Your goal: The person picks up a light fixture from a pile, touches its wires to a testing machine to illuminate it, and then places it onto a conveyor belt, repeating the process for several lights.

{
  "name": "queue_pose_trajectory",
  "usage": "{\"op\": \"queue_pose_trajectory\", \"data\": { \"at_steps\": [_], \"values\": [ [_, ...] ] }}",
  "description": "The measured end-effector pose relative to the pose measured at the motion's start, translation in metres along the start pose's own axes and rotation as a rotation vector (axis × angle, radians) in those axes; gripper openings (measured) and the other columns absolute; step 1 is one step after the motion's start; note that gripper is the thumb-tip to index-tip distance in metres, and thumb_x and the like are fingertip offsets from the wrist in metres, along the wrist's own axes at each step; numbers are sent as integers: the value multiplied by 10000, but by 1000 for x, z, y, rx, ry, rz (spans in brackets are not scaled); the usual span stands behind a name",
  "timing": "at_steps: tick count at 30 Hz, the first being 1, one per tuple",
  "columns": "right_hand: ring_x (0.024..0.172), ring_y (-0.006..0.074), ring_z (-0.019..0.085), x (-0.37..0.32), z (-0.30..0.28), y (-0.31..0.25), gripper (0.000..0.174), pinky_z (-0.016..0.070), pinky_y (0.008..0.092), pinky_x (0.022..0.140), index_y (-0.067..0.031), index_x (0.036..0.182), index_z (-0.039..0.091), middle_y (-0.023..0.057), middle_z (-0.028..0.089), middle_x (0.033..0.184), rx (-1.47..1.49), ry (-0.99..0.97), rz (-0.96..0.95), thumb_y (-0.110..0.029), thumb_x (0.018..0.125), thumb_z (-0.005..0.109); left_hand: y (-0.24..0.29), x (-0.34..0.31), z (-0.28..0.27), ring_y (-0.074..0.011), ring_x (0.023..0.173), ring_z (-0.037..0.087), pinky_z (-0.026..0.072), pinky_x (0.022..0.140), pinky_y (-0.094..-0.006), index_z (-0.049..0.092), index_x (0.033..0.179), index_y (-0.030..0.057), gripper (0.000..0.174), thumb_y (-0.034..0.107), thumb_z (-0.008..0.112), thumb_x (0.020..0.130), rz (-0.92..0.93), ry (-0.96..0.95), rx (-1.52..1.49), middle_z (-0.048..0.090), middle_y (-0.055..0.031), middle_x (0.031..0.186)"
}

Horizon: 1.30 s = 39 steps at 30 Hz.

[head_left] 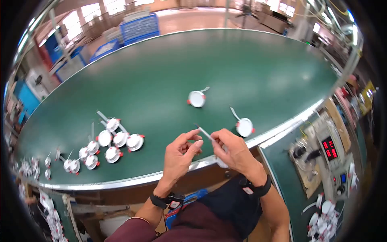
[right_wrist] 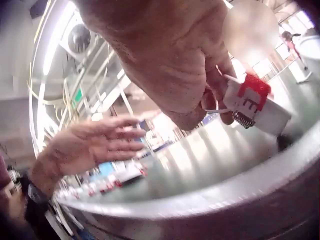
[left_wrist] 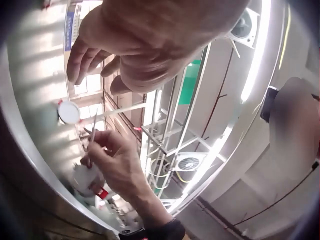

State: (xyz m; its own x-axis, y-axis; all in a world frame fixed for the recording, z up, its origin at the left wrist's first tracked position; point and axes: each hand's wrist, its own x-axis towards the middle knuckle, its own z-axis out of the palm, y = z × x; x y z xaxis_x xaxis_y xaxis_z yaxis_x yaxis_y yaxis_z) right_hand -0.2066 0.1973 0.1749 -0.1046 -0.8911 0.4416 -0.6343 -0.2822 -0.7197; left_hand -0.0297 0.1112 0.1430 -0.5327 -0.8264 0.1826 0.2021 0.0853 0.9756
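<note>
My right hand [head_left: 233, 150] pinches the white cable [head_left: 206, 133] of a small round downlight, and the cable's dark-tipped end points up and left past the fingertips. Beneath that hand hangs the downlight's white body [right_wrist: 270, 116], showing a red clip [right_wrist: 256, 89] and a coiled spring [right_wrist: 244, 119] in the right wrist view. From the head view, the hand mostly hides this body. Just left of the cable end, my left hand [head_left: 178, 156] is held up with loosely bent fingers and nothing in them. Both hands are above the bench's near edge.
On the green bench [head_left: 161, 80], single downlights lie ahead [head_left: 196, 99] and to the right [head_left: 244, 127]. A group of downlights [head_left: 105, 138] sits at left. Beyond the bench's metal edge, a meter with red digits [head_left: 330, 148] and piled downlights [head_left: 322, 224] stand at right.
</note>
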Motion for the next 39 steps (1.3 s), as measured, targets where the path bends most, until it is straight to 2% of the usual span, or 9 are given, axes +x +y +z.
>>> {"op": "queue_pose_trajectory", "data": {
  "at_steps": [6, 11, 15, 22, 28, 32, 34, 36, 39],
  "values": [
    [676, 123, 635, -81, -58, -45, 131, 512, 281, 637, 7, 1035, 648, 75, 659, 823, 265, 62, 303, -107, 972, 661, 45, -3, 71, -100, 681, 660, 545, 623, -236, 697, 1038, -53, 150, 82, 676, 976, -125, -316, -243, 693, -53, 811],
    [602, 63, 605, -134, -81, -58, 116, 470, 223, 537, 35, 971, 697, 30, 656, 737, 240, 296, 355, -79, 957, 683, 50, -21, 124, -136, 656, 660, 536, 601, -269, 695, 943, -57, 329, 205, 534, 1057, -98, -457, -133, 674, -87, 719],
    [556, 45, 589, -169, -88, -73, 85, 452, 207, 496, 36, 947, 698, 28, 653, 689, 252, 501, 430, -46, 943, 680, 30, -35, 152, -124, 641, 628, 490, 603, -265, 694, 901, -41, 250, 135, 566, 1022, 162, -495, 63, 669, -72, 726],
    [601, 68, 622, -217, -100, -74, 140, 486, 202, 537, 51, 1018, 679, 38, 663, 735, 490, 802, 620, -80, 974, 658, -8, -80, 211, -123, 665, 629, 491, 613, -270, 698, 897, -39, 213, 104, 578, 1001, 50, -580, 30, 664, -82, 734],
    [559, 96, 595, -248, -108, -68, 247, 476, 226, 524, 58, 1064, 671, 72, 665, 736, 490, 907, 665, -167, 1040, 572, -3, -79, 246, -126, 730, 629, 509, 676, -278, 701, 931, -62, 265, 132, 553, 1033, 202, -702, 175, 689, -60, 800],
    [606, 93, 604, -267, -113, -59, 233, 488, 238, 590, 41, 1028, 672, 68, 677, 765, 496, 1176, 628, -174, 1031, 583, -21, -94, 261, -142, 795, 626, 507, 740, -266, 682, 1143, -28, 240, 146, 565, 1025, 37, -912, -51, 695, -116, 927],
    [624, 98, 618, -273, -121, -54, 249, 500, 249, 606, 36, 1023, 669, 72, 689, 783, 659, 1311, 491, -198, 1031, 585, -33, -102, 260, -176, 991, 666, 542, 835, -284, 475, 1438, 14, 467, 172, 600, 1018, -318, -1307, -203, 621, -96, 1253],
    [647, 97, 629, -279, -124, -51, 261, 507, 249, 625, 37, 1027, 670, 76, 696, 796, 648, 1332, 523, -214, 1024, 599, -34, -118, 266, -175, 1052, 664, 585, 886, -319, 410, 1484, 22, 576, 133, 659, 977, -830, -1435, -389, 592, -101, 1268],
    [682, 93, 639, -289, -136, -43, 275, 512, 243, 652, 37, 1026, 672, 76, 702, 803, 486, 1309, 659, -233, 1014, 620, -35, -124, 286, -168, 1046, 663, 603, 917, -354, 403, 1480, -3, 631, 73, 702, 930, -881, -1278, -383, 603, -90, 1227]
  ]
}}
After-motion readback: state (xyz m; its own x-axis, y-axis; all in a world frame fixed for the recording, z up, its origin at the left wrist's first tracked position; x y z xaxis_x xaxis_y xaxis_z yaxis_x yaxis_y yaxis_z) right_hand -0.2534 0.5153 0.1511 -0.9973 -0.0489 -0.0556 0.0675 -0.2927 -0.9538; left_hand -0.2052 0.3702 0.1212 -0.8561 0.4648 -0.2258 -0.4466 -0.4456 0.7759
